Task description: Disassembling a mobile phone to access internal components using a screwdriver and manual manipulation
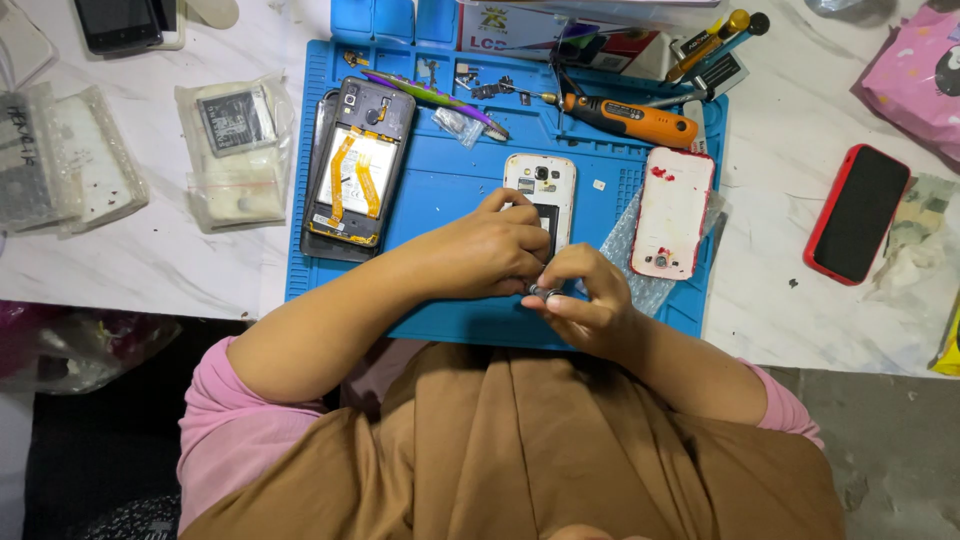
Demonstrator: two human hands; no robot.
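Note:
A white phone (541,185) lies back-up, cover off, in the middle of the blue work mat (450,190). My left hand (485,250) rests over its lower half and holds it down. My right hand (580,300) is just below and to the right, fingers pinched on a small dark metal part (545,292) at the phone's lower edge. What lies under my left hand is hidden.
An opened dark phone (352,170) with orange ribbon cables lies on the mat's left. A white back cover (672,212) lies on the right, an orange screwdriver (628,120) at the top. A red-cased phone (858,213) and bagged parts (235,150) sit on the marble table.

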